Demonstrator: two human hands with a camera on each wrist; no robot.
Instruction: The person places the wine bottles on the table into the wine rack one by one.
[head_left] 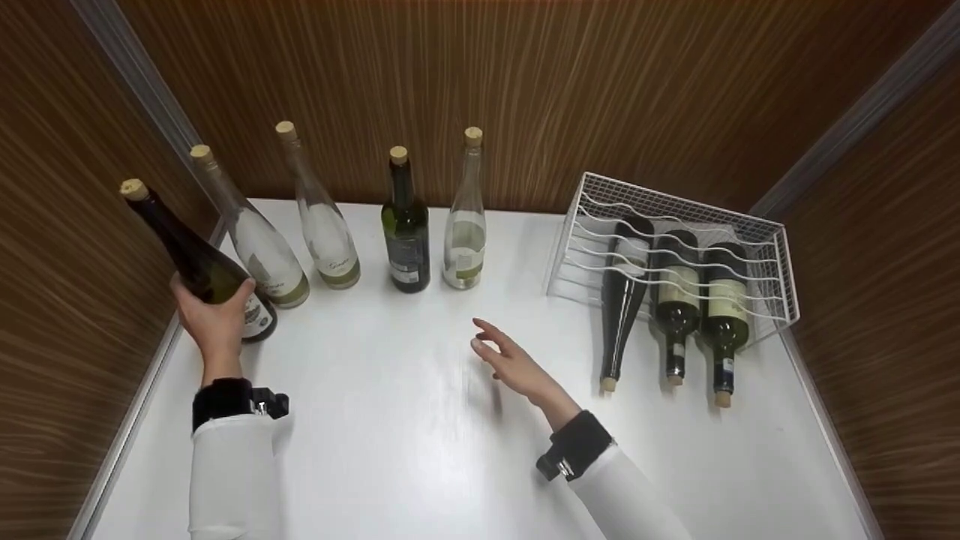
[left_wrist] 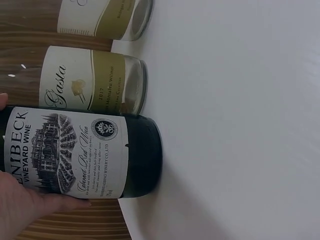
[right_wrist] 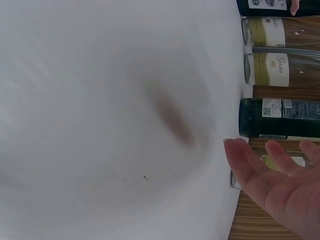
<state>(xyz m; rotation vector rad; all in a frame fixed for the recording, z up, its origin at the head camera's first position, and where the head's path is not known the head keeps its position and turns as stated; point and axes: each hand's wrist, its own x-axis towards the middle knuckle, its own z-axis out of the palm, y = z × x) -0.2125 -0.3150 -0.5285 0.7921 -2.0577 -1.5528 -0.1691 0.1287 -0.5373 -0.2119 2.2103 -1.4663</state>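
At the left of the head view, my left hand (head_left: 214, 319) grips a dark wine bottle (head_left: 196, 259) around its body. The bottle leans a little, its cork toward the upper left. In the left wrist view this wine bottle (left_wrist: 85, 155) shows a white label with a drawn building, beside a clear bottle (left_wrist: 95, 77). My right hand (head_left: 517, 367) hovers over the middle of the white table, fingers loosely extended and holding nothing. Nearest to it stand a clear corked bottle (head_left: 466, 240) and a dark green corked bottle (head_left: 406, 232).
Two more clear bottles, one (head_left: 262, 244) beside the held bottle and another (head_left: 326, 232) behind, stand at the left. A white wire rack (head_left: 789, 281) at the right holds three bottles lying down, necks toward the front. Wood-grain panels (head_left: 465, 75) enclose the table (head_left: 390, 450).
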